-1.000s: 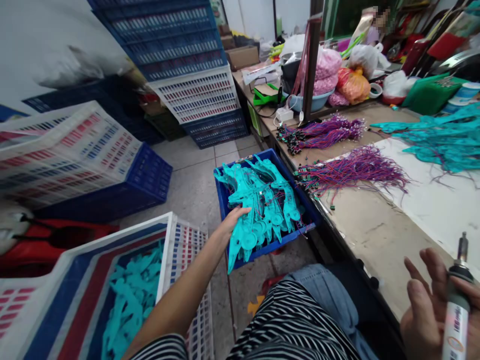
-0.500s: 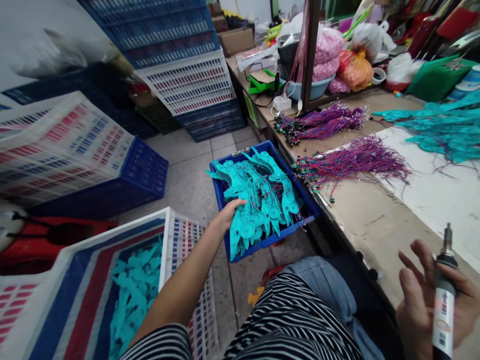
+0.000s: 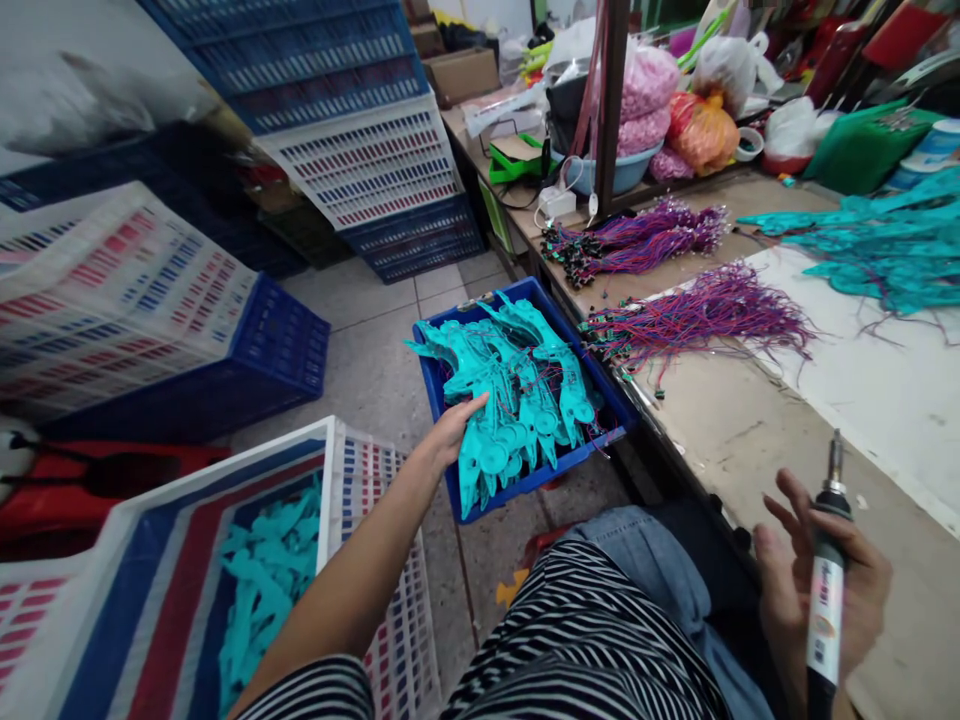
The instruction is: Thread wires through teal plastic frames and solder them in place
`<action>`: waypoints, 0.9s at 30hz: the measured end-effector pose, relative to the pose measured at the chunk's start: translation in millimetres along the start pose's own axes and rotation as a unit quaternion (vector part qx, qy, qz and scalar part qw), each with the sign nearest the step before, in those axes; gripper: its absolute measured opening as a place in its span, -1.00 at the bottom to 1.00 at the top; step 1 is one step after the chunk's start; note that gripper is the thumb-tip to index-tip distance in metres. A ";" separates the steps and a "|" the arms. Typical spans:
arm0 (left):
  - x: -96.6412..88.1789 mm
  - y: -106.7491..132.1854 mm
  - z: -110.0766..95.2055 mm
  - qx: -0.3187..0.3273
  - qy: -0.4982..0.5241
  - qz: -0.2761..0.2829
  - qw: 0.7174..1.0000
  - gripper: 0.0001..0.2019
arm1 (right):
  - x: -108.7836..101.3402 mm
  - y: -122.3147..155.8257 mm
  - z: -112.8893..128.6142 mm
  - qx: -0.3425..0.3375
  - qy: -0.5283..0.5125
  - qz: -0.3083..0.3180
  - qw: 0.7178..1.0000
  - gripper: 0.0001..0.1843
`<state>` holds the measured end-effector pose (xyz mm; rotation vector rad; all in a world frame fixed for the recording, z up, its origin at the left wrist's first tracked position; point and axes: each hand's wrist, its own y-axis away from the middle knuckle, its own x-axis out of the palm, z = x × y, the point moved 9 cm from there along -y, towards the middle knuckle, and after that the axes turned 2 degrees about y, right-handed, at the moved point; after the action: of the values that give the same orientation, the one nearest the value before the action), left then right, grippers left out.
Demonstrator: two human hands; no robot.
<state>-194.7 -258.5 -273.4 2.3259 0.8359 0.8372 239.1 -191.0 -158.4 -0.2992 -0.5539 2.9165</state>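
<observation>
My left hand (image 3: 452, 432) reaches into a blue crate (image 3: 536, 487) of turquoise plastic parts (image 3: 517, 385) with thin wires among them. Its thumb lies over a part at the crate's near left side, and the other fingers are mostly hidden behind it. In my right hand (image 3: 855, 590), at the lower right above the workbench edge, is a pen-shaped electric screwdriver (image 3: 825, 600) with a white and black body. Its metal tip points up, away from the parts.
On the workbench (image 3: 720, 420) lie bundles of red and purple wires (image 3: 697, 315) and more turquoise parts (image 3: 892, 245). A white crate (image 3: 375, 480) with a striped liner holds turquoise pieces (image 3: 274, 570) at lower left. Stacked crates (image 3: 375, 160) stand behind.
My right hand has moved left with the screwdriver, now nearer my lap. My left hand stays at the parts in the blue crate. The view has shifted slightly.
</observation>
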 end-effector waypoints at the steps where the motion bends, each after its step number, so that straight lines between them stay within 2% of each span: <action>1: 1.5 -1.8 0.1 -0.003 0.004 0.004 1.000 -0.56 | 3.3 2.4 -2.0 0.002 0.014 0.012 1.000 -0.50; 6: 6.2 -13.2 4.3 -0.041 0.010 -0.002 0.999 -0.59 | 19.6 11.7 -6.1 0.006 0.063 0.055 0.996 -0.46; 10: 7.9 -19.0 2.0 -0.028 -0.003 -0.004 1.000 -0.51 | 23.7 13.8 -8.7 0.017 0.064 0.058 0.996 -0.45; 14: 4.4 -19.9 -2.0 -0.007 -0.008 -0.009 1.000 -0.52 | 21.5 15.1 -10.9 0.024 0.071 0.057 0.996 -0.44; 23: -17.6 -17.7 -1.4 -0.019 -0.029 -0.037 0.999 -0.58 | 14.2 13.4 -12.8 0.016 0.083 0.041 0.996 -0.45; 27: -38.6 -14.4 -9.4 0.022 -0.060 -0.070 0.996 -0.54 | 9.2 13.7 -15.4 0.012 0.106 0.037 0.994 -0.45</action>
<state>-230.4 -273.1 -290.6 2.2990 0.9610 0.6200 232.0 -196.5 -179.1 -0.6313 -0.4847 2.9092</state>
